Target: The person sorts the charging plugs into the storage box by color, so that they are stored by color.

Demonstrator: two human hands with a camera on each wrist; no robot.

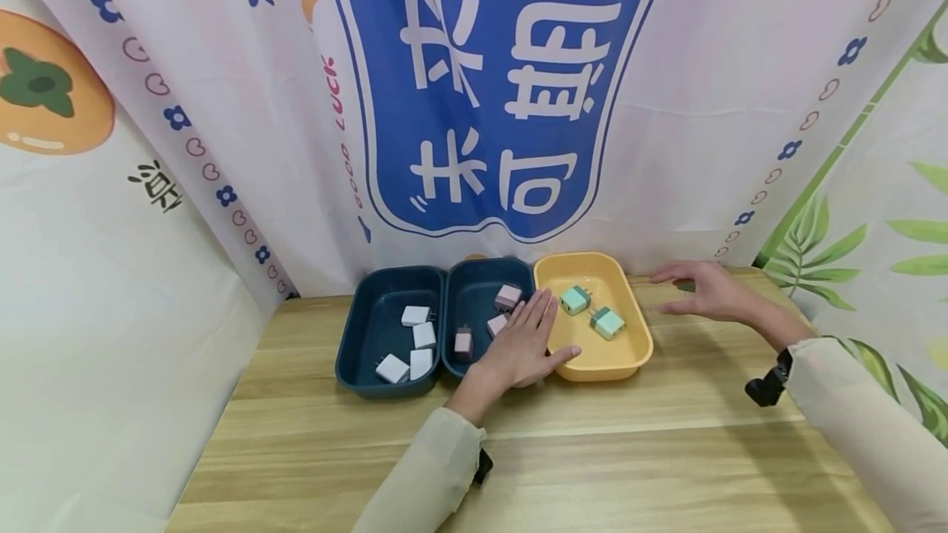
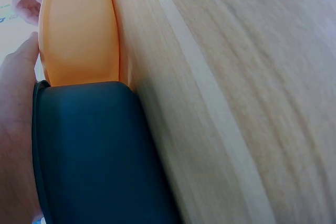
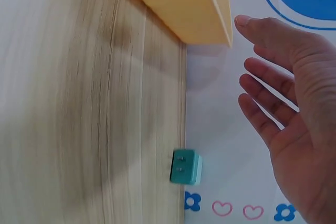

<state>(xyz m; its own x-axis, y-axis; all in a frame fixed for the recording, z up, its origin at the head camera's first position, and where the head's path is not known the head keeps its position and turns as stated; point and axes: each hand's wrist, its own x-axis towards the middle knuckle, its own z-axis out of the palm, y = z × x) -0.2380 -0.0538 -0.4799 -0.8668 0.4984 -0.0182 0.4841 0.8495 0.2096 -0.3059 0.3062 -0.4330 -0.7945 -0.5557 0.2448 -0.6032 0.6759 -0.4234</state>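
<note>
My left hand [image 1: 518, 352] lies flat, fingers straight, over the right side of the middle dark blue box [image 1: 462, 271], with its thumb over the near left corner of the yellow box [image 1: 638, 344]. Pink charger plugs [image 1: 508, 296] sit in the middle box, partly hidden under this hand. Two green charger plugs [image 1: 608, 322] lie in the yellow box. To the right of that box, my right hand [image 1: 707, 293] hovers with thumb and fingers spread and nothing between them in the right wrist view. Below it, another green charger plug [image 3: 185, 167] stands at the table's back edge.
A second dark blue box [image 1: 348, 352] at the left holds several white charger plugs [image 1: 392, 368]. The three boxes stand side by side along the back of the wooden table [image 1: 592, 451]. Behind them hangs a printed cloth [image 1: 681, 146].
</note>
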